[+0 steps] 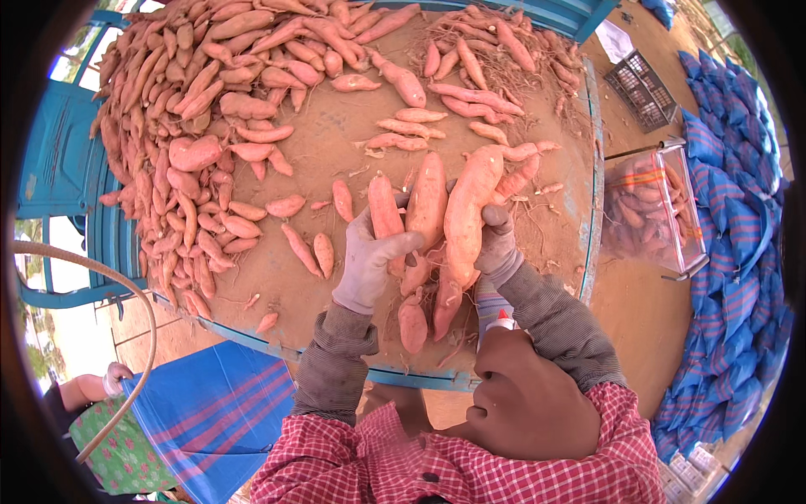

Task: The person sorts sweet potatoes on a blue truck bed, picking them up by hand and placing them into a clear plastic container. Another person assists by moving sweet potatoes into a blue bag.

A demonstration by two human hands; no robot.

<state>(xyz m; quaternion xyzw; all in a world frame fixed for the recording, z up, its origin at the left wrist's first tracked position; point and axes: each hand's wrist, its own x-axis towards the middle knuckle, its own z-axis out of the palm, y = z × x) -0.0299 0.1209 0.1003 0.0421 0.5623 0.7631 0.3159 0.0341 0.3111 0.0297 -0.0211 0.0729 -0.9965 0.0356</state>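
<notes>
Both my hands wear pale, soiled gloves and are raised over the near part of a blue-edged table [403, 377]. My left hand [371, 255] grips sweet potatoes [385, 208], its thumb across the front of one. A thick sweet potato [428, 198] stands between the hands, touching the fingers of the left. My right hand [499, 242] is closed around the right side of a long, curved sweet potato [469, 214]. Smaller sweet potatoes [413, 324] with thin roots lie just below the hands. How far the fingers reach behind the roots is hidden.
A large heap of sweet potatoes [189, 82] covers the table's left; a smaller rooty pile [516, 50] lies at the far right. Beyond the right edge are a bag of sweet potatoes [648, 214], a black crate [642, 91] and blue sacks [724, 283]. Lower left, another person's gloved hand [116, 378] touches a blue sheet [214, 409].
</notes>
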